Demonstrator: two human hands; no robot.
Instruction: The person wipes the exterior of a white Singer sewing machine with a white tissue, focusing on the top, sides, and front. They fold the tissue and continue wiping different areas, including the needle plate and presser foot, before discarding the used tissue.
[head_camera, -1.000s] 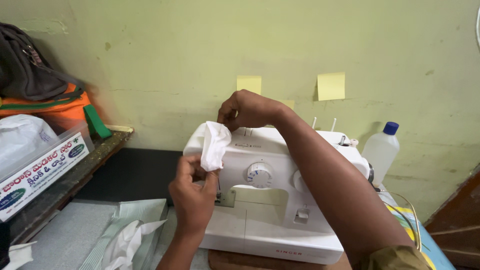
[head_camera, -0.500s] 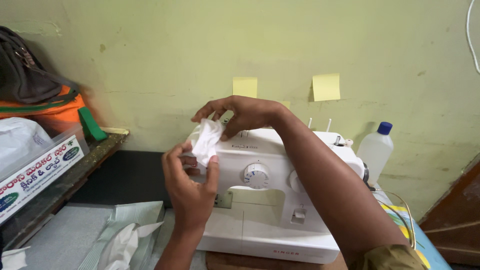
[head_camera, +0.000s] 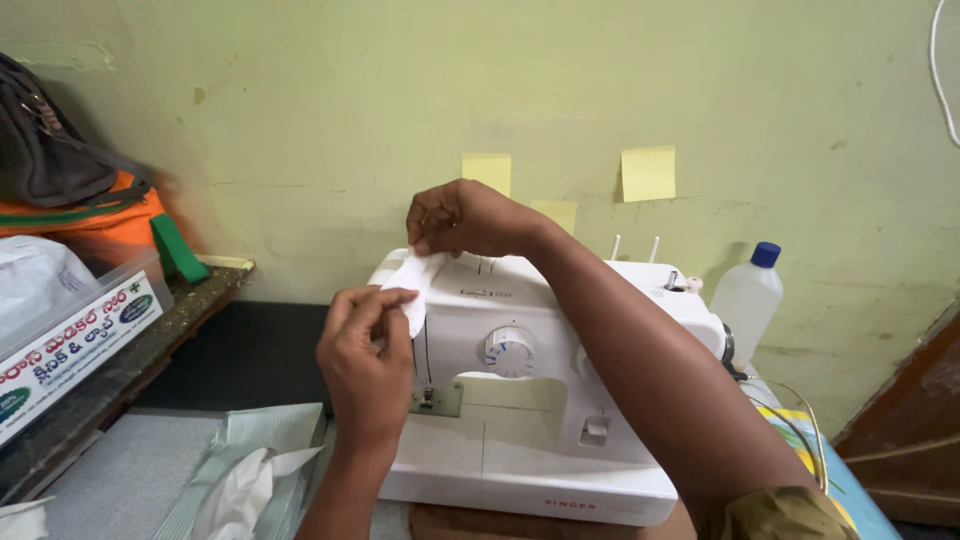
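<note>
A white sewing machine (head_camera: 540, 420) stands in front of me against a pale green wall. Both hands hold a small white tissue (head_camera: 412, 285) over the machine's left end. My left hand (head_camera: 368, 365) pinches the tissue's lower edge from below. My right hand (head_camera: 465, 218) grips its upper end, reaching across the top of the machine. The tissue is stretched flat between the two hands.
A pale green tissue pack (head_camera: 250, 470) with white tissues sticking out lies at lower left. A clear plastic box (head_camera: 70, 330) and an orange-and-grey bag (head_camera: 80, 200) sit on a ledge at left. A clear bottle with blue cap (head_camera: 748, 295) stands right of the machine. Yellow sticky notes (head_camera: 648, 172) are on the wall.
The tissue was a bunched wad in my left hand; now it is drawn out flatter between both hands, closer to the machine's top left corner.
</note>
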